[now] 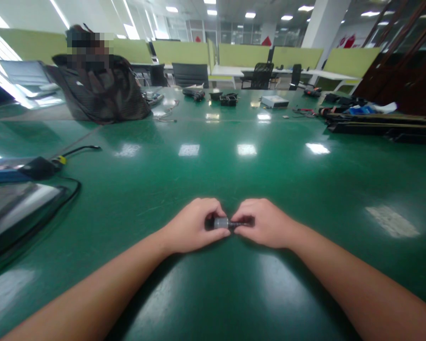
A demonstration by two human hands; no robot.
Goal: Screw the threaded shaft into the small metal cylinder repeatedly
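Between my fingertips, low over the green table, lies a small grey-and-black cylindrical part (221, 223) with a thin dark ridged shaft (240, 224) on its right side. My left hand (195, 225) is closed round the thick grey end, thumb in front and fingers behind. The thin shaft is pinched by my right hand (266, 222), whose fingers hide its far end. Both hands nearly touch at the middle. Whether the cylinder and shaft are one piece or two, I cannot tell.
The glossy green table (213, 175) spreads all round. At left lie a clear-wrapped flat package (17, 203), a black cable (57, 213) and a blue item (3, 169). Farther back stand a dark bag (102, 90), a white box (274, 101) and stacked black strips (383, 124).
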